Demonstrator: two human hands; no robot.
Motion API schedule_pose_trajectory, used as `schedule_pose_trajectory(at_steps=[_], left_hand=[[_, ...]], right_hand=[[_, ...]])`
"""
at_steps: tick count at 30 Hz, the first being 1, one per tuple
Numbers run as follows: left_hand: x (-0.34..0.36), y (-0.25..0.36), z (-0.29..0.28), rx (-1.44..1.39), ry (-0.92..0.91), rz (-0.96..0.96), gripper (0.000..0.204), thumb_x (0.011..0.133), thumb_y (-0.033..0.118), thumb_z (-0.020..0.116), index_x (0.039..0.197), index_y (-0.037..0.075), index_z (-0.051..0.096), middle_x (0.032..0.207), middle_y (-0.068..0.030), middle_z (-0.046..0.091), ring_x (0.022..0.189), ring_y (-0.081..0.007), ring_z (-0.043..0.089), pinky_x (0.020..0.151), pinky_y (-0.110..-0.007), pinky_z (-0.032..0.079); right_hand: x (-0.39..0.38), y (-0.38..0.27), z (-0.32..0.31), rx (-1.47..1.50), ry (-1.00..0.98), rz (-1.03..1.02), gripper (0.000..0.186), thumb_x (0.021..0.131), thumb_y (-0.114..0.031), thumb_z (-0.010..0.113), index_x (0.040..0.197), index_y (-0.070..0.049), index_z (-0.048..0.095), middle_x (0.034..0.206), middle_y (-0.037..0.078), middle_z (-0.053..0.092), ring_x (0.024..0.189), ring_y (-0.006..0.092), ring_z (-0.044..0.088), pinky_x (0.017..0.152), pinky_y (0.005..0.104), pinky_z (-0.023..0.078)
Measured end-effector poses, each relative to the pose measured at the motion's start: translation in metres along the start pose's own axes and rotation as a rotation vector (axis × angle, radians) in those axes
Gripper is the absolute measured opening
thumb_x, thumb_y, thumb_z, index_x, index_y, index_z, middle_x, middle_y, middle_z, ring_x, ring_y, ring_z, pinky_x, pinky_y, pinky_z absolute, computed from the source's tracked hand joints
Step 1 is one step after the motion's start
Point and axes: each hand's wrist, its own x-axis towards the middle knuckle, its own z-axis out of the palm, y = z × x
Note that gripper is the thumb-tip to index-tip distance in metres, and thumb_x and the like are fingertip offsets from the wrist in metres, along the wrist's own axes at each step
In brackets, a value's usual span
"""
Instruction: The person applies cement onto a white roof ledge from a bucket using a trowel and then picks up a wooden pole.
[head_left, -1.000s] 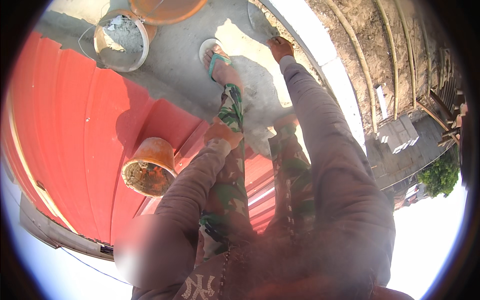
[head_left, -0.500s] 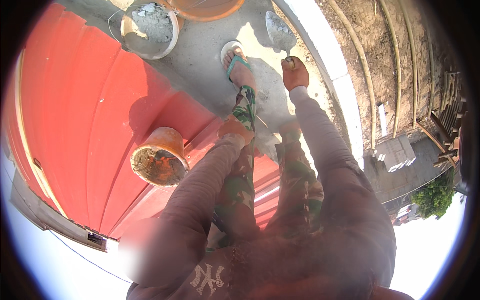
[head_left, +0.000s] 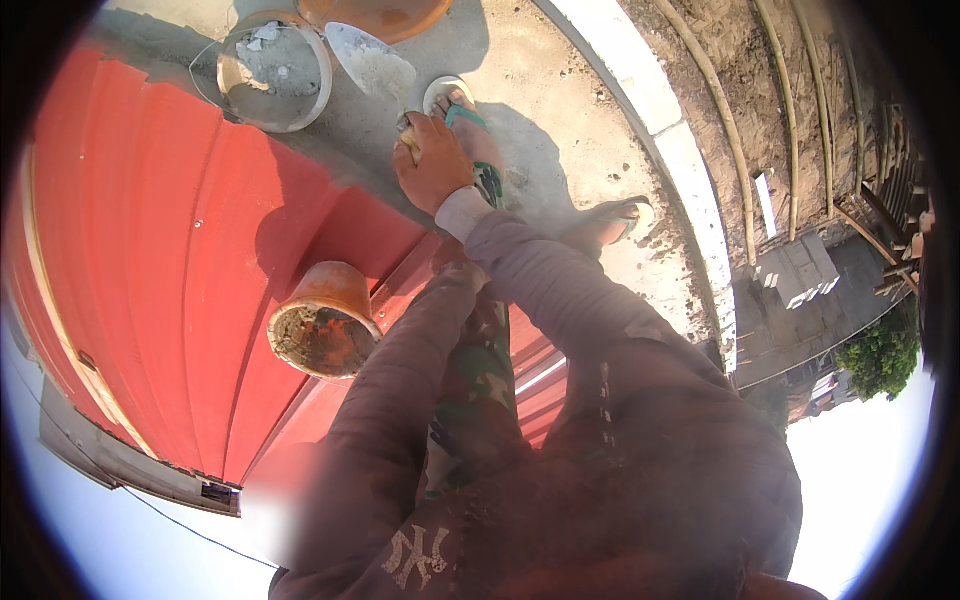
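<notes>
My right hand [head_left: 436, 160] is wrapped round the handle of a trowel [head_left: 372, 65]. The trowel's pointed blade, smeared with grey mortar, lies beside the rim of a bucket [head_left: 322, 95] holding grey mortar and pale chunks. My left hand [head_left: 452, 255] rests at my camouflage-clad knee; my right forearm crosses in front and hides most of its fingers. An orange basin [head_left: 395, 25] stands just beyond the trowel, cut by the picture's top edge. My sandalled foot [head_left: 455, 105] stands close to the right hand.
Red metal sheeting [head_left: 150, 250] slopes down on the left, with an orange mortar-stained bucket [head_left: 340, 285] lying tilted against it. A pale low wall edge [head_left: 640, 95] curves along the right of the cement floor [head_left: 540, 100]. Beyond it lie bare earth, poles [head_left: 715, 100] and stacked grey blocks [head_left: 800, 270].
My right hand has swung left with the trowel, from near the wall edge to beside the mortar bucket. My right forearm now crosses over the left hand. The view has shifted slightly.
</notes>
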Motion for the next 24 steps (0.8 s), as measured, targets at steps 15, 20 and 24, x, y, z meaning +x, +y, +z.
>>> schedule_pose_trajectory(at_steps=[15,20,24], left_hand=[[-0.02,0.013,-0.008,-0.076,0.11,-0.004,0.097,0.081,0.055,0.076,0.141,-0.008,0.033,0.13,-0.0278,0.064,0.121,-0.0391,0.064,0.102,-0.044,0.051],[-0.019,0.013,-0.006,-0.061,0.122,0.003,0.1,0.079,0.055,0.076,0.142,-0.009,0.033,0.13,-0.0291,0.064,0.121,-0.0401,0.064,0.101,-0.044,0.051],[-0.019,0.01,-0.004,-0.068,0.129,-0.012,0.102,0.078,0.057,0.076,0.143,-0.008,0.033,0.132,-0.027,0.063,0.121,-0.0393,0.064,0.101,-0.044,0.052]], right_hand=[[0.046,0.375,-0.159,0.179,-0.083,0.624,0.042,0.089,-0.041,0.069,0.109,-0.003,0.071,0.098,0.013,0.074,0.088,0.028,0.067,0.084,0.039,0.051],[0.031,0.374,-0.177,-0.147,0.088,0.573,0.051,0.089,-0.047,0.066,0.124,-0.01,0.07,0.118,0.014,0.073,0.11,0.0291,0.068,0.097,0.0389,0.05],[0.013,0.32,-0.173,-0.284,0.173,0.573,0.046,0.091,-0.048,0.066,0.123,-0.014,0.069,0.12,0.012,0.071,0.111,0.032,0.067,0.097,0.0418,0.05]])
